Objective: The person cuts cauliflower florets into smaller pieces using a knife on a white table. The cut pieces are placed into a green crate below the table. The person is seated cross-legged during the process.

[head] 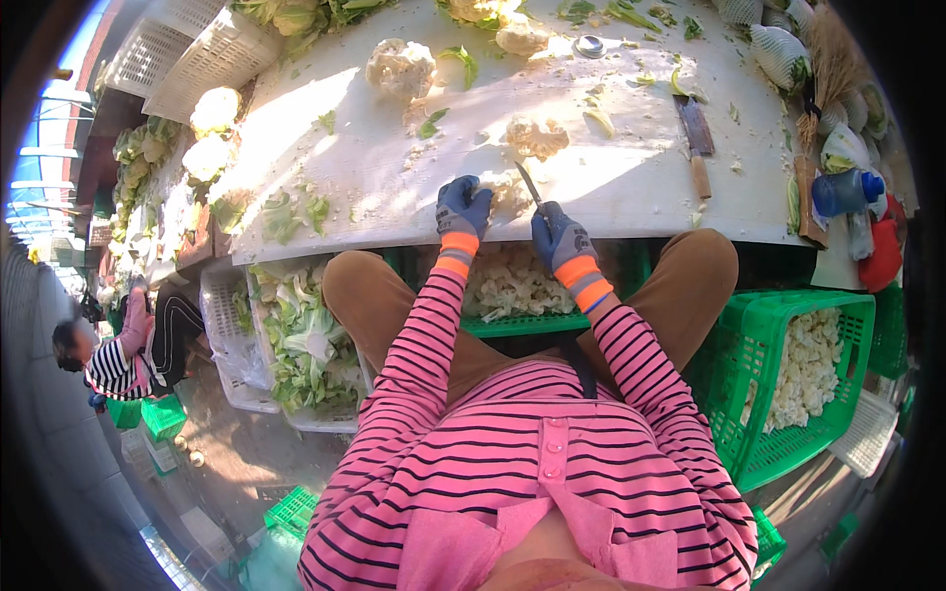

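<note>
My left hand [464,207], in a blue-grey work glove with an orange cuff, is at the near edge of the white table [332,170], its fingers curled against a piece of cauliflower [507,192]. My right hand [559,235], gloved alike, is closed around a small knife [528,183] whose blade points up and to the left, beside that piece. Just beyond lies another cut cauliflower piece [538,137]. A larger cauliflower head [401,69] sits farther back on the left. Below the table edge, between the knees, a green crate [510,325] holds cut florets [514,284].
A cleaver [695,133] lies at right, near a blue bottle [846,193] and net-wrapped heads [780,55]. A crate of leaves [314,347] stands left of my knees, a green crate of florets [746,391] at right. Another person [122,362] sits far left.
</note>
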A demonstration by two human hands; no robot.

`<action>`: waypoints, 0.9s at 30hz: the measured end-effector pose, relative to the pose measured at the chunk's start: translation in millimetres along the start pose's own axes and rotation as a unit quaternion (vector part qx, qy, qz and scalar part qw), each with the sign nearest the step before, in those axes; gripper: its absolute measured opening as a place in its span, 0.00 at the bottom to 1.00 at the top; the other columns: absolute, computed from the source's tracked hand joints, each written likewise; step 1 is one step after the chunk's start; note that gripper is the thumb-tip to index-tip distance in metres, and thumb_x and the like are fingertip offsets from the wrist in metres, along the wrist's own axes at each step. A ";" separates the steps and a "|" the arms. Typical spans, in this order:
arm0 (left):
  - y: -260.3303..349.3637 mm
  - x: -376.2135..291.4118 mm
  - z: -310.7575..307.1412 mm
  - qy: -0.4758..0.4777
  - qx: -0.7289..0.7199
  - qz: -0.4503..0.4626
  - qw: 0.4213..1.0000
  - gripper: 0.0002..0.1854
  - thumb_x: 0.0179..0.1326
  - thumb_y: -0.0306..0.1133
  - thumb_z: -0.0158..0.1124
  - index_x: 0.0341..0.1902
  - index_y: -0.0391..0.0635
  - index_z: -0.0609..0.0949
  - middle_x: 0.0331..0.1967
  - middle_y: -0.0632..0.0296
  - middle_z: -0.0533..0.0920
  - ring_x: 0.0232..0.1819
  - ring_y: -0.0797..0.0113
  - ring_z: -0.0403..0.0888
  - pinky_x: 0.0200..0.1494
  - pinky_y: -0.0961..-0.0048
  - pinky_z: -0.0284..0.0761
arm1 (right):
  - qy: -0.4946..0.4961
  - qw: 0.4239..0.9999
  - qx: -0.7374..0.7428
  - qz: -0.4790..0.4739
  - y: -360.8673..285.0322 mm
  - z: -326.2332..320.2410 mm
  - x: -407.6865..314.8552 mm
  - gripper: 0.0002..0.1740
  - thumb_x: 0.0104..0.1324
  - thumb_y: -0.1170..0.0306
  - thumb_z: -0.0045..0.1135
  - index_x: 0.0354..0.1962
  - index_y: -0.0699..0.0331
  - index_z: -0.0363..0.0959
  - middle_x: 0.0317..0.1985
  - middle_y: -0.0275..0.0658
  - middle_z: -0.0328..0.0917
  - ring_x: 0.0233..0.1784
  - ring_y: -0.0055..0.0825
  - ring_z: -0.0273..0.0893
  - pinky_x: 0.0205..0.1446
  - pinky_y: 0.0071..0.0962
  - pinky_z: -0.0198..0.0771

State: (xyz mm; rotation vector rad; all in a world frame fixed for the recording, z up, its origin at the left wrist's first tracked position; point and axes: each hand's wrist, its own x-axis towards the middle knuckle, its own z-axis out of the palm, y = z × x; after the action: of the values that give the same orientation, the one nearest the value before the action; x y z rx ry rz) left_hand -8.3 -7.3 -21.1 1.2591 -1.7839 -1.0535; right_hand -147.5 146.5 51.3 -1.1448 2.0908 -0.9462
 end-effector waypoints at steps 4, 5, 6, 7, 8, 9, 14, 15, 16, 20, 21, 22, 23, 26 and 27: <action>23.8 -10.3 -2.3 0.023 0.068 -0.001 0.997 0.19 0.49 0.34 0.73 0.43 0.37 0.82 0.38 0.54 0.81 0.38 0.61 0.81 0.45 0.68 0.77 | -0.055 0.996 -0.073 0.000 -11.1 15.6 1.8 0.17 0.71 0.59 0.44 0.46 0.64 0.71 0.35 0.60 0.79 0.41 0.61 0.77 0.43 0.51 0.72; 29.1 -10.3 -2.5 0.023 0.072 -0.010 0.997 0.19 0.50 0.35 0.72 0.43 0.37 0.82 0.38 0.53 0.81 0.38 0.59 0.81 0.45 0.67 0.77 | -0.053 0.995 -0.081 -0.005 -14.0 20.0 1.4 0.16 0.71 0.60 0.45 0.46 0.64 0.70 0.34 0.61 0.79 0.40 0.61 0.77 0.42 0.51 0.72; 33.0 -11.9 -2.7 0.021 0.067 -0.007 0.998 0.19 0.50 0.36 0.72 0.43 0.37 0.82 0.38 0.52 0.80 0.38 0.57 0.80 0.45 0.66 0.77 | -0.070 0.993 -0.095 0.024 -16.5 24.7 2.8 0.15 0.70 0.62 0.44 0.46 0.65 0.70 0.33 0.62 0.79 0.40 0.62 0.77 0.42 0.52 0.72; 35.6 -12.7 -2.9 0.022 0.066 -0.025 0.997 0.19 0.50 0.37 0.71 0.43 0.37 0.82 0.39 0.51 0.80 0.38 0.55 0.80 0.45 0.65 0.76 | -0.087 0.990 -0.105 0.044 -18.6 28.1 4.5 0.17 0.71 0.61 0.43 0.46 0.65 0.70 0.36 0.61 0.79 0.42 0.61 0.77 0.45 0.52 0.72; 37.0 -13.7 -2.7 0.013 0.070 -0.007 0.997 0.18 0.50 0.37 0.71 0.42 0.38 0.82 0.39 0.50 0.80 0.38 0.54 0.80 0.45 0.64 0.76 | -0.118 0.983 -0.119 0.073 -20.9 30.9 8.8 0.18 0.71 0.60 0.42 0.47 0.65 0.70 0.39 0.60 0.79 0.45 0.60 0.77 0.47 0.52 0.72; 37.0 -15.0 -4.6 0.007 0.077 -0.007 0.997 0.18 0.50 0.36 0.70 0.42 0.38 0.82 0.38 0.50 0.80 0.38 0.54 0.80 0.45 0.64 0.76 | -0.154 0.972 -0.140 0.110 -21.8 30.5 10.4 0.19 0.71 0.59 0.41 0.47 0.65 0.70 0.42 0.59 0.80 0.47 0.59 0.77 0.49 0.52 0.71; 34.8 -1.1 -29.3 -0.097 0.148 0.041 0.983 0.16 0.46 0.34 0.65 0.41 0.42 0.83 0.39 0.48 0.82 0.41 0.50 0.81 0.48 0.61 0.77 | -0.308 0.840 0.394 0.212 -16.5 -16.5 -2.5 0.15 0.65 0.58 0.54 0.38 0.61 0.70 0.19 0.30 0.66 0.14 0.18 0.63 0.15 0.21 0.58; 35.9 6.0 -35.7 -0.130 0.172 0.022 0.976 0.16 0.46 0.34 0.65 0.41 0.44 0.83 0.40 0.50 0.82 0.43 0.50 0.81 0.49 0.61 0.77 | -0.301 0.876 0.316 0.204 -12.6 -32.6 -9.9 0.15 0.66 0.58 0.55 0.40 0.61 0.70 0.20 0.31 0.68 0.14 0.19 0.64 0.15 0.23 0.59; 38.8 16.1 -36.6 -0.110 0.153 0.049 0.981 0.16 0.46 0.34 0.65 0.41 0.45 0.83 0.41 0.51 0.82 0.45 0.50 0.81 0.51 0.61 0.76 | -0.266 0.903 0.270 0.204 -9.6 -44.7 -10.8 0.16 0.65 0.58 0.55 0.40 0.62 0.71 0.21 0.32 0.69 0.14 0.20 0.65 0.16 0.24 0.60; 59.0 38.9 -0.1 -0.023 0.130 0.165 0.977 0.21 0.52 0.38 0.66 0.51 0.47 0.81 0.50 0.51 0.81 0.53 0.49 0.78 0.59 0.59 0.72 | 0.039 0.966 0.233 0.106 -2.8 -38.9 26.6 0.13 0.65 0.63 0.56 0.42 0.63 0.76 0.26 0.35 0.76 0.26 0.26 0.75 0.34 0.26 0.72; 65.1 43.9 13.3 -0.009 0.168 0.173 0.970 0.22 0.53 0.39 0.65 0.52 0.47 0.81 0.51 0.50 0.81 0.54 0.49 0.78 0.59 0.59 0.71 | 0.109 0.982 0.155 -0.019 -0.3 -29.6 41.9 0.14 0.64 0.66 0.56 0.45 0.63 0.77 0.36 0.43 0.80 0.39 0.34 0.80 0.46 0.31 0.73; 69.5 43.4 22.6 -0.044 0.189 0.115 0.974 0.21 0.56 0.42 0.62 0.53 0.50 0.81 0.52 0.51 0.81 0.56 0.49 0.77 0.61 0.59 0.70 | 0.122 0.982 0.131 -0.054 2.5 -15.2 49.5 0.15 0.63 0.66 0.56 0.46 0.63 0.78 0.40 0.46 0.80 0.43 0.38 0.80 0.50 0.33 0.73; 71.0 38.7 25.0 -0.092 0.223 0.124 0.963 0.19 0.57 0.41 0.61 0.52 0.51 0.82 0.49 0.53 0.82 0.54 0.49 0.77 0.59 0.59 0.71 | 0.127 0.982 0.121 -0.072 6.3 -3.6 56.0 0.16 0.62 0.66 0.57 0.47 0.62 0.78 0.45 0.48 0.79 0.47 0.41 0.80 0.53 0.34 0.73; 66.7 3.0 2.6 -0.171 0.230 0.135 0.948 0.12 0.58 0.41 0.61 0.41 0.49 0.84 0.41 0.53 0.84 0.48 0.48 0.79 0.53 0.57 0.74 | 0.004 0.994 0.111 0.008 21.3 11.3 40.5 0.17 0.60 0.61 0.58 0.44 0.60 0.80 0.47 0.46 0.79 0.50 0.40 0.79 0.57 0.34 0.72; 62.2 -9.8 -14.9 -0.231 0.272 0.143 0.923 0.10 0.56 0.39 0.62 0.38 0.49 0.84 0.40 0.53 0.84 0.47 0.50 0.80 0.52 0.58 0.75 | -0.044 0.993 0.099 0.054 24.7 8.9 33.7 0.16 0.60 0.62 0.59 0.43 0.60 0.80 0.47 0.45 0.79 0.50 0.40 0.79 0.57 0.34 0.72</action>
State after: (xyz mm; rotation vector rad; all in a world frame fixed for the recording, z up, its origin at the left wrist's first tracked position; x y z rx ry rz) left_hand -16.4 10.9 40.5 1.0464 -2.6657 -0.7443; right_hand -168.3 123.9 21.7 -0.9465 1.9191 -1.0074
